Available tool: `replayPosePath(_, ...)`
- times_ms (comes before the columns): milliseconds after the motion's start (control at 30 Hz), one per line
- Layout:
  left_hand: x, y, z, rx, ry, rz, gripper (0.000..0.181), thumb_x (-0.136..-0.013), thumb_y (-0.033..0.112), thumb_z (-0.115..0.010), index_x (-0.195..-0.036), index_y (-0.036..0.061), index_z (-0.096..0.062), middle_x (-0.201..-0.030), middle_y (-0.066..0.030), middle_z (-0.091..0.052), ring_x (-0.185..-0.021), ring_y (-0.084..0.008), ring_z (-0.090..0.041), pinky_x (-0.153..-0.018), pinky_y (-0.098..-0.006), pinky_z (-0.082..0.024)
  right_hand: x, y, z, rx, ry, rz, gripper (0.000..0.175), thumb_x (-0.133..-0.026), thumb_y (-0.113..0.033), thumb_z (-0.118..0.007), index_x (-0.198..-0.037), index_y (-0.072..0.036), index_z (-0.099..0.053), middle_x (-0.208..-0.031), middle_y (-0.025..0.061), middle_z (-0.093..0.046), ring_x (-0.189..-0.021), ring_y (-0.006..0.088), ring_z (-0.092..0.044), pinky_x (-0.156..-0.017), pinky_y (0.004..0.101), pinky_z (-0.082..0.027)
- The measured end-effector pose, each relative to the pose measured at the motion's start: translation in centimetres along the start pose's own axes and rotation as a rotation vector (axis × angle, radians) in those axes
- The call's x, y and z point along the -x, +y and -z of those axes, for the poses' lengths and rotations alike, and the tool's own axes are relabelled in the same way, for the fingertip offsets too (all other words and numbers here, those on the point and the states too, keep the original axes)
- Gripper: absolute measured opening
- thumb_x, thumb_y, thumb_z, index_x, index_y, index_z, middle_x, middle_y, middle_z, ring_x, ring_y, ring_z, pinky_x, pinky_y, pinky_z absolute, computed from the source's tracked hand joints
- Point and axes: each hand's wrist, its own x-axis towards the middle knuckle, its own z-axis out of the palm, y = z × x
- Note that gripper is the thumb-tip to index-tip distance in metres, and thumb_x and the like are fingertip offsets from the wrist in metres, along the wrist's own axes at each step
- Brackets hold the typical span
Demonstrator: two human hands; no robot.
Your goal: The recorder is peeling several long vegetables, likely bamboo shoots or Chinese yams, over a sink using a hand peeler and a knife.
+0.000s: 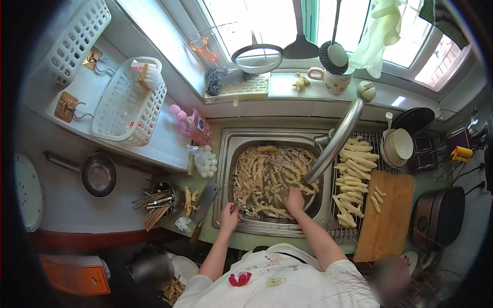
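A stainless steel sink (323,161) in front of me is filled with pale knobbly roots (285,173), scraps of peel and murky water. My right hand (295,201) reaches down into the front right part of the basin, its fingertips hidden among the roots. A pale curved edge, perhaps of a bowl, shows beside it. My left hand (230,218) is at the basin's front left rim with its fingers curled; whether it grips anything small is unclear. Peeled pale yellow roots (350,181) lie in a long pile on a wire rack (331,215) right of the sink.
The arched metal faucet (339,138) hangs over the basin's right side. A wooden cutting board (389,219) with several small root pieces lies farther right. Left of the sink are a cleaver (206,200), a utensil holder (165,196) with chopsticks, and a pink soap bottle (194,127).
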Motion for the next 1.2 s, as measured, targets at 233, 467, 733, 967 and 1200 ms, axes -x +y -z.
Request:
replayPosePath(233,-0.4,-0.6,-2.7,0.009,-0.1,-0.088,0.015,-0.088,0.018,-0.048,-0.09,0.0033,-0.051,-0.074,-0.0055,-0.059,-0.065,-0.0093,-0.055,-0.057,-0.0221,-0.043,-1.7,4.5,-0.7,0.256,-0.012,0.03,0.031,-0.075,-0.016,-0.054,-0.103,-0.003,-0.051,-0.103,0.0183,-0.055,-0.101,0.033,-0.048,-0.081,0.043,-0.042)
replayPosePath(467,0.0,-0.6,-3.4,0.183,-0.202,0.029,0.013,-0.089,0.015,-0.045,-0.092,0.0031,-0.05,-0.074,-0.0032,-0.056,-0.063,-0.0096,-0.054,-0.054,-0.0223,-0.043,0.4,3.2,1.7,-0.587,-0.239,-0.012,0.031,-0.087,-0.02,-0.046,-0.112,-0.002,-0.041,-0.093,0.0097,-0.06,-0.068,0.0159,-0.056,-0.068,0.029,-0.046)
replayPosePath(733,0.5,3.8,-8.6,0.436,-0.257,0.135,0.014,-0.078,0.011,-0.062,-0.087,0.0059,-0.052,-0.073,-0.0016,-0.055,-0.057,-0.0091,-0.05,-0.046,-0.0214,-0.037,7.0,1.4,3.8,-1.082,-0.407,0.019,0.017,-0.089,-0.017,-0.046,-0.101,-0.005,-0.045,-0.086,0.0046,-0.058,-0.064,0.0073,-0.047,-0.062,0.0209,-0.041)
replayPosePath(967,0.7,4.2,-10.1,0.564,-0.266,0.116,0.02,-0.074,0.009,-0.068,-0.086,0.0037,-0.053,-0.071,-0.003,-0.056,-0.054,-0.0081,-0.05,-0.046,-0.0209,-0.038,8.7,0.0,3.9,-1.261,-0.15,-0.039,0.015,-0.087,-0.016,-0.051,-0.093,-0.003,-0.054,-0.082,0.0025,-0.056,-0.072,0.0081,-0.051,-0.066,0.0221,-0.042)
replayPosePath(1200,1.0,3.5,-9.2,0.643,-0.118,0.048,0.012,-0.076,0.007,-0.064,-0.08,0.0025,-0.054,-0.066,-0.0027,-0.056,-0.053,-0.0086,-0.052,-0.045,-0.0198,-0.042,7.7,0.5,4.0,-1.281,0.197,-0.15,0.015,-0.086,-0.015,-0.052,-0.093,-0.003,-0.057,-0.084,0.0034,-0.058,-0.076,0.0105,-0.054,-0.07,0.0231,-0.042)
